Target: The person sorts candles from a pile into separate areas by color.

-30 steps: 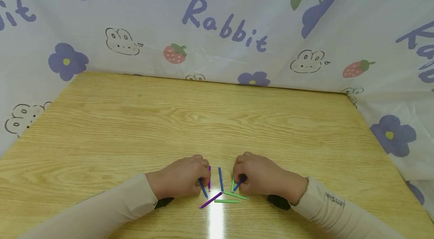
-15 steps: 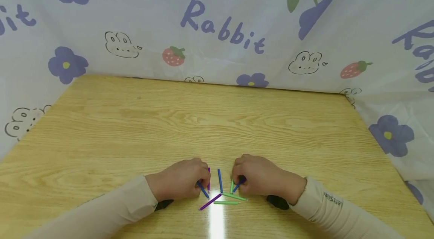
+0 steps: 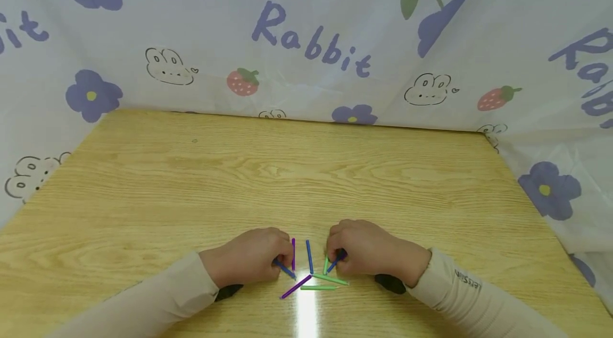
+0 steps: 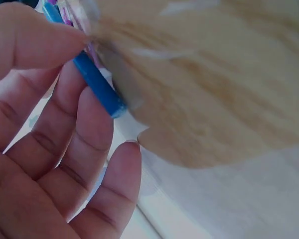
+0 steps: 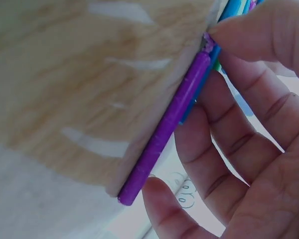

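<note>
My left hand (image 3: 254,257) pinches a thin blue stick (image 3: 284,268) between thumb and fingers, tilted low to the table. Between thumb and fingers of my right hand (image 3: 367,248) is another blue stick (image 3: 337,263). A purple stick (image 5: 164,129) with a narrow wick-like tip lies beside it in the right wrist view, that tip at my thumb. Between the hands lie an upright purple stick (image 3: 293,254), a middle blue stick (image 3: 309,257) and a green stick (image 3: 326,265). Below are a slanted purple stick (image 3: 296,286), a slanted green stick (image 3: 330,279) and a level green stick (image 3: 318,288).
The wooden table (image 3: 268,167) stretches away beyond the hands. A white cloth (image 3: 201,18) printed with rabbits, flowers and strawberries hangs behind it and along both sides. Glare (image 3: 307,316) falls on the near part of the tabletop.
The blue stick in my left hand has turned flatter, its free end now farther right. The left hand has shifted slightly left, uncovering more of the upright purple stick. The right hand keeps its pose.
</note>
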